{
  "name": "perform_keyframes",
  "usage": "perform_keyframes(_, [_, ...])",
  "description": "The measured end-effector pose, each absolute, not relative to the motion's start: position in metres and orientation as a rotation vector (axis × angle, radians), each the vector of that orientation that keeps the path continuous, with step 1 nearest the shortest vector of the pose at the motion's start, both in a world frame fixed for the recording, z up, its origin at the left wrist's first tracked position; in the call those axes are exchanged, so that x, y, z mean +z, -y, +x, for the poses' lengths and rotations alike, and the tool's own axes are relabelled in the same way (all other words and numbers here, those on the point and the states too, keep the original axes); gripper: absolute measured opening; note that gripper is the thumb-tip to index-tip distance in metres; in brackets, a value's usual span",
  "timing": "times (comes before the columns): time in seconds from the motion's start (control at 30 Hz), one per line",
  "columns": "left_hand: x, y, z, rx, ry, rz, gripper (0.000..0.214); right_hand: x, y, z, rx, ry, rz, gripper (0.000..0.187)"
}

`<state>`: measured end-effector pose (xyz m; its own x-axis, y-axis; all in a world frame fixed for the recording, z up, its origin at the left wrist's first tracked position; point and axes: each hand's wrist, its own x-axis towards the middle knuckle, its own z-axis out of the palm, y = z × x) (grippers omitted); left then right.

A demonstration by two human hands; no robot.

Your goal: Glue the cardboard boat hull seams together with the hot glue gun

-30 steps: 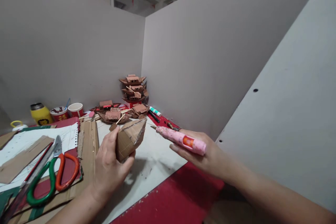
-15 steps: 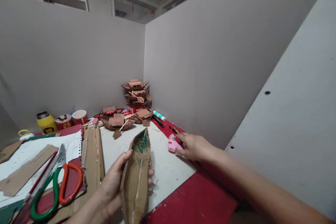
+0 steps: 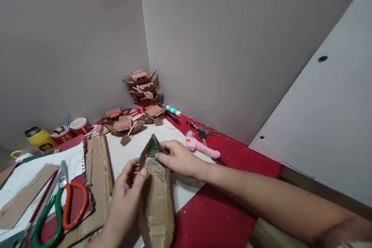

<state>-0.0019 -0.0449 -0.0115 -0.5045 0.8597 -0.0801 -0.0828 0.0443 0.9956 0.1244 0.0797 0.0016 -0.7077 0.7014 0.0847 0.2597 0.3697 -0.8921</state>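
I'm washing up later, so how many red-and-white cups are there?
2: the brown-stained cup stands beside the yellow bottle, and the white-rimmed cup is just right of that stained one. Others could be hidden.

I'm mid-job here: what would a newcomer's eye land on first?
Probably the cardboard hull at lower centre, its pointed, green-marked end between the left hand and right hand. Next, the scissors with green and orange handles at lower left, and the pink tool lying to the right of the hands. Behind, a stack of brown model boats stands in the corner of the grey walls.
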Motion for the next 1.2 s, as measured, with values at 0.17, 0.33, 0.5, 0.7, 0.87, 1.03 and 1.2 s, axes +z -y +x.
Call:
perform_keyframes(0.17, [-0.007, 0.041, -0.013, 1.506, -1.868, 0.989, 0.035, -0.010, -0.078, 0.128, 1.274, 2.354, -0.769, 0.013])
perform_keyframes(0.33, [-0.005, 0.044, -0.013, 1.372, -2.103, 1.113, 0.027, -0.015, -0.072, 0.131, 1.324, 2.376, -0.690, 0.014])
perform_keyframes(0.5, [-0.002, 0.045, -0.004, 1.359, -2.218, 1.219, 0.022, -0.016, -0.073, 0.133, 1.361, 2.347, -0.707, 0.018])
perform_keyframes(0.7, [-0.007, 0.045, 0.003, 1.330, -2.254, 1.153, 0.021, -0.022, -0.072, 0.132, 1.421, 2.362, -0.792, 0.017])
perform_keyframes(0.87, [-0.013, 0.045, 0.010, 1.394, -2.292, 1.103, 0.022, -0.024, -0.071, 0.132, 1.437, 2.363, -0.793, 0.017])
perform_keyframes(1.03, [-0.017, 0.044, 0.013, 1.429, -2.308, 1.100, 0.020, -0.024, -0.070, 0.131, 1.461, 2.359, -0.827, 0.016])
perform_keyframes(1.2, [-0.020, 0.045, 0.011, 1.403, -2.289, 1.105, 0.020, -0.024, -0.070, 0.131, 1.473, 2.366, -0.832, 0.015])
